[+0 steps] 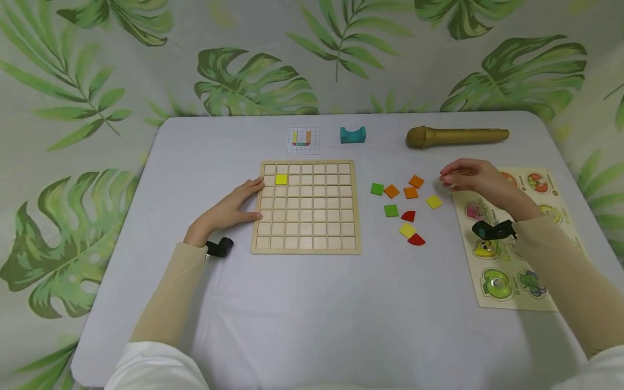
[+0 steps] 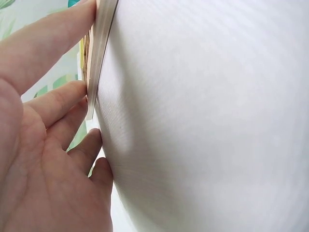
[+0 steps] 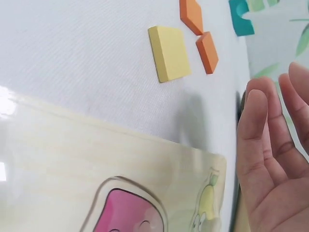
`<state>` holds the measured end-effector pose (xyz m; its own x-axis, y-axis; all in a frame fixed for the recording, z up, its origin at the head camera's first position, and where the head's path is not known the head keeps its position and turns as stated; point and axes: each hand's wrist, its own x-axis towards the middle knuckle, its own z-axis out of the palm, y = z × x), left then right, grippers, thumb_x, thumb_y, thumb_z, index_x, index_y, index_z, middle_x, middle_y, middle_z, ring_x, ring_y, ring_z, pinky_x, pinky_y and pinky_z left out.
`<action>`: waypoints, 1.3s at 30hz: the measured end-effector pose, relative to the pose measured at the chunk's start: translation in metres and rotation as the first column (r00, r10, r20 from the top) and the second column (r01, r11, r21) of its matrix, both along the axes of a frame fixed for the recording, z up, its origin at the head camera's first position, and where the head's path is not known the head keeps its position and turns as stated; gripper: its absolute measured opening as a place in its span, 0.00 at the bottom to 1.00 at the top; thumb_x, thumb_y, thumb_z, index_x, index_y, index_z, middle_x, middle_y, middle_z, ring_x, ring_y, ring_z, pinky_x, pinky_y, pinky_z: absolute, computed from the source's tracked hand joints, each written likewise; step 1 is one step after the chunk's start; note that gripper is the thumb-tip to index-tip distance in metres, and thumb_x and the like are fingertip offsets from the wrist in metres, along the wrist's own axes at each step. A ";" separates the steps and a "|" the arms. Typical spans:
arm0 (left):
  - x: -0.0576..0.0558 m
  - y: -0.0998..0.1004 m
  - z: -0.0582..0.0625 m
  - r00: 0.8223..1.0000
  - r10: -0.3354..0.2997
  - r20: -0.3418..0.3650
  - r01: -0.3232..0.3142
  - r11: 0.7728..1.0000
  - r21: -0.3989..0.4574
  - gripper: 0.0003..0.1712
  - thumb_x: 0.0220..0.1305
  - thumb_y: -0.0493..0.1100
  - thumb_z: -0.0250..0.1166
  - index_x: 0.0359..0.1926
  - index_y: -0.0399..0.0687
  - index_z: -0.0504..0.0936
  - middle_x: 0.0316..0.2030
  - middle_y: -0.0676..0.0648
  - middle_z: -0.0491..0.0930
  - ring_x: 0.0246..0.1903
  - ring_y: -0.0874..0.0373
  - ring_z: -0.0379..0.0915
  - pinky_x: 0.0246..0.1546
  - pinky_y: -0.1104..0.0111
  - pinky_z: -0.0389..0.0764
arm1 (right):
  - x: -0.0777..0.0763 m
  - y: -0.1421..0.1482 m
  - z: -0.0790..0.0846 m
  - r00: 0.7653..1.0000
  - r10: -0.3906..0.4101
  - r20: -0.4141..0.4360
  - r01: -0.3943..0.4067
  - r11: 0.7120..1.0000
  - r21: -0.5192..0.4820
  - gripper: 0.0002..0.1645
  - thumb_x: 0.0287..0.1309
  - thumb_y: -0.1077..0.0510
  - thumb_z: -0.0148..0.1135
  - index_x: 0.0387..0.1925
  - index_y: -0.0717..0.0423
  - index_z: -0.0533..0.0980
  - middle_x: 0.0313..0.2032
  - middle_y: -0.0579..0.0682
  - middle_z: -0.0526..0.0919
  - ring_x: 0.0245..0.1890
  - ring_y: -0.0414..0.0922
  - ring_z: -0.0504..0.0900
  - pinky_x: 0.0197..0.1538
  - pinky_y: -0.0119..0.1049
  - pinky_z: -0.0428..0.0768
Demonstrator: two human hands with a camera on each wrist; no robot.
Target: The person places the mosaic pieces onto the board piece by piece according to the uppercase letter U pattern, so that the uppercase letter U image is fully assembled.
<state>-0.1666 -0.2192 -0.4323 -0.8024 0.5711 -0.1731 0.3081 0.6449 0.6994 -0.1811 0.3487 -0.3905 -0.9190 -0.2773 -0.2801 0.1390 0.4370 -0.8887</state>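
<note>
A wooden grid board (image 1: 306, 247) lies mid-table with one yellow square tile (image 1: 281, 179) in an upper-left cell. My left hand (image 1: 228, 208) rests at the board's left edge, thumb and fingertips touching its side; the left wrist view shows the fingers along that wooden edge (image 2: 101, 58). Over the top-left corner of a fruit puzzle board (image 1: 469, 216), my right hand (image 1: 473, 176) hovers with fingers loosely bent and nothing in them. Nearest to it is a loose yellow tile (image 1: 434, 202), also seen in the right wrist view as a thick yellow square (image 3: 170, 53).
Orange tiles (image 1: 411, 193), green tiles (image 1: 391, 210), red quarter-round pieces (image 1: 416, 240) and another yellow tile (image 1: 407, 231) lie right of the grid. Behind stand a pattern card (image 1: 303, 141), a teal block (image 1: 352, 135) and a gold microphone-shaped object (image 1: 458, 136).
</note>
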 end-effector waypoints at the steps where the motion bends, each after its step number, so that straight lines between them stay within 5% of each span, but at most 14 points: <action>1: 0.000 0.000 0.000 1.000 0.000 0.000 0.000 1.000 0.001 0.47 0.62 0.47 0.67 0.74 0.39 0.51 0.75 0.45 0.41 0.72 0.47 0.27 0.68 0.48 0.38 | 0.001 0.001 0.000 1.000 0.000 0.001 0.000 1.000 0.002 0.17 0.66 0.57 0.58 0.50 0.66 0.73 0.43 0.48 0.83 0.42 0.40 0.81 0.45 0.34 0.80; 7: 0.000 0.000 -0.001 1.000 -0.002 -0.003 0.002 1.000 0.001 0.47 0.62 0.47 0.67 0.74 0.40 0.50 0.75 0.45 0.41 0.73 0.47 0.27 0.68 0.48 0.38 | 0.003 -0.003 -0.002 0.998 0.051 -0.027 -0.050 0.999 0.007 0.17 0.63 0.63 0.60 0.50 0.70 0.72 0.43 0.52 0.83 0.41 0.39 0.80 0.43 0.30 0.79; 17: 0.001 -0.001 -0.001 1.000 0.008 0.005 -0.008 1.000 0.018 0.48 0.61 0.47 0.67 0.74 0.39 0.51 0.75 0.46 0.42 0.73 0.47 0.28 0.68 0.48 0.39 | 0.005 -0.013 -0.008 0.976 0.199 -0.086 -0.180 0.965 0.190 0.16 0.57 0.73 0.61 0.48 0.69 0.75 0.44 0.61 0.80 0.42 0.40 0.78 0.43 0.25 0.76; 29: 0.001 0.000 0.001 1.000 0.015 0.010 -0.016 1.000 0.017 0.48 0.61 0.47 0.68 0.74 0.40 0.51 0.75 0.46 0.42 0.73 0.48 0.28 0.69 0.49 0.39 | 0.007 -0.022 -0.017 0.940 0.283 -0.188 -0.222 0.930 0.294 0.15 0.49 0.75 0.66 0.42 0.68 0.79 0.40 0.61 0.80 0.37 0.43 0.75 0.39 0.21 0.73; 39: -0.001 -0.002 -0.004 1.000 0.004 0.000 -0.004 1.000 0.015 0.47 0.62 0.46 0.67 0.74 0.40 0.51 0.75 0.46 0.42 0.73 0.47 0.28 0.68 0.48 0.39 | 0.004 -0.028 -0.022 0.939 0.286 -0.192 -0.204 0.910 0.361 0.14 0.49 0.73 0.68 0.41 0.65 0.78 0.39 0.58 0.79 0.38 0.49 0.74 0.40 0.21 0.72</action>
